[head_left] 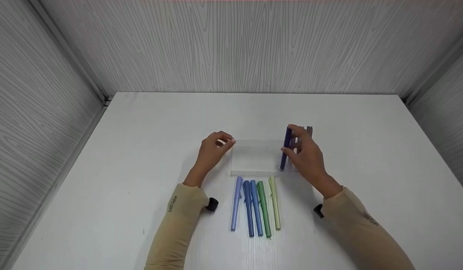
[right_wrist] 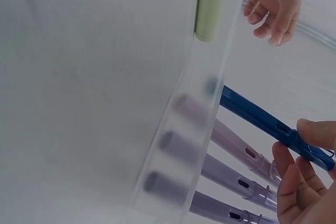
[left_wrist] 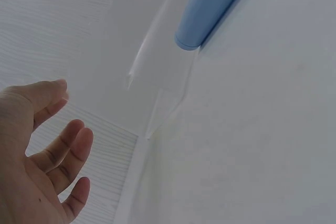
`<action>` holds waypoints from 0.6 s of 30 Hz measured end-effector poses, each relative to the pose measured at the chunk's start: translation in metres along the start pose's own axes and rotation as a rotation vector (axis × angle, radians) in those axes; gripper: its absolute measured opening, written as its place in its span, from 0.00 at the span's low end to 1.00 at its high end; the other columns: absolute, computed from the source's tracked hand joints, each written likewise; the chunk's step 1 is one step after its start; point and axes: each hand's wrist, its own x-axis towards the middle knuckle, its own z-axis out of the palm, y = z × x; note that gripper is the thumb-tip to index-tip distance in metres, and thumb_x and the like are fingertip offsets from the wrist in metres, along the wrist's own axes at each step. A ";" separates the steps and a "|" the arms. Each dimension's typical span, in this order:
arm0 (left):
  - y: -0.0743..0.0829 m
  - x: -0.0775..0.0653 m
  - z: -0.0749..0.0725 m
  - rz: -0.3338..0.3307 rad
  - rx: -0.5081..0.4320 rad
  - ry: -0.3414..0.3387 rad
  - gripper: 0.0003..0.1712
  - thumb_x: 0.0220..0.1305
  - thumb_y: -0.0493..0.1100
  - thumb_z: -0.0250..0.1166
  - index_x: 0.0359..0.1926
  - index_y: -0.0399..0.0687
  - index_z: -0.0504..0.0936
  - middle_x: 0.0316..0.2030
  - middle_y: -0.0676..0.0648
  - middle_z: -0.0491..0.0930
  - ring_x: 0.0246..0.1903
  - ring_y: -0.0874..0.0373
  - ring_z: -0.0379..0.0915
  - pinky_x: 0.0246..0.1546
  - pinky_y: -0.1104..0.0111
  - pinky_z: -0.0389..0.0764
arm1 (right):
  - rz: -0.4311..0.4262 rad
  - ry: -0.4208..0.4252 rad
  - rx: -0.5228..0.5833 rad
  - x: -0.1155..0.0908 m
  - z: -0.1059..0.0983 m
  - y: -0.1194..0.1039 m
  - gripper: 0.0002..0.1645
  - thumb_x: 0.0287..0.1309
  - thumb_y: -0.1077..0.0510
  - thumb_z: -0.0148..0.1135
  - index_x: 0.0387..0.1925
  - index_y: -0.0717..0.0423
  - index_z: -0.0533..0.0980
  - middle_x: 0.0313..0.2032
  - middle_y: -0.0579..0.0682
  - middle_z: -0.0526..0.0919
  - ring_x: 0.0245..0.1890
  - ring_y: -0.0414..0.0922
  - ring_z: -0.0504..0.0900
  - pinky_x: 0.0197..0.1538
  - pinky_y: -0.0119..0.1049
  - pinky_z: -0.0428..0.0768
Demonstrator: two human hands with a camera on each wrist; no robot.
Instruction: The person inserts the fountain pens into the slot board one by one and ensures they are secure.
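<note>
A clear pen rack [head_left: 254, 173] stands on the table in the head view. My left hand [head_left: 212, 150] is at its left back corner, thumb and forefinger tips pinching the rim. My right hand [head_left: 308, 155] pinches a dark blue pen [head_left: 286, 150] by its capped upper part. The pen leans at a slant, its lower end at the rack's front bar. In the right wrist view, a pink-purple pen [right_wrist: 235, 142], a lavender pen [right_wrist: 223, 173] and a darker purple pen [right_wrist: 212, 207] sit side by side in the rack, beyond the blue one.
In front of the rack several pens lie on the table: a periwinkle pen [head_left: 236, 204], a dark blue one [head_left: 248, 210], a mid-blue one [head_left: 256, 210], a green one [head_left: 264, 210] and a yellow-green one [head_left: 275, 204]. Grey wood-grain panels [head_left: 231, 45] enclose the white table [head_left: 160, 116].
</note>
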 end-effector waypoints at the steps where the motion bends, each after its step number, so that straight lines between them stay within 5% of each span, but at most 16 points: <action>1: 0.000 0.000 0.000 0.003 0.002 0.001 0.12 0.64 0.51 0.64 0.41 0.50 0.83 0.40 0.46 0.81 0.40 0.54 0.77 0.42 0.63 0.79 | 0.005 -0.003 -0.005 0.000 0.000 0.000 0.41 0.53 0.64 0.70 0.66 0.49 0.64 0.51 0.56 0.79 0.35 0.46 0.83 0.31 0.35 0.74; 18: 0.001 0.001 -0.001 -0.004 0.009 0.001 0.11 0.64 0.51 0.65 0.41 0.50 0.83 0.40 0.46 0.81 0.40 0.54 0.77 0.43 0.63 0.78 | -0.008 0.009 -0.050 -0.009 0.004 -0.002 0.40 0.53 0.66 0.69 0.67 0.53 0.65 0.48 0.57 0.81 0.36 0.48 0.85 0.31 0.39 0.78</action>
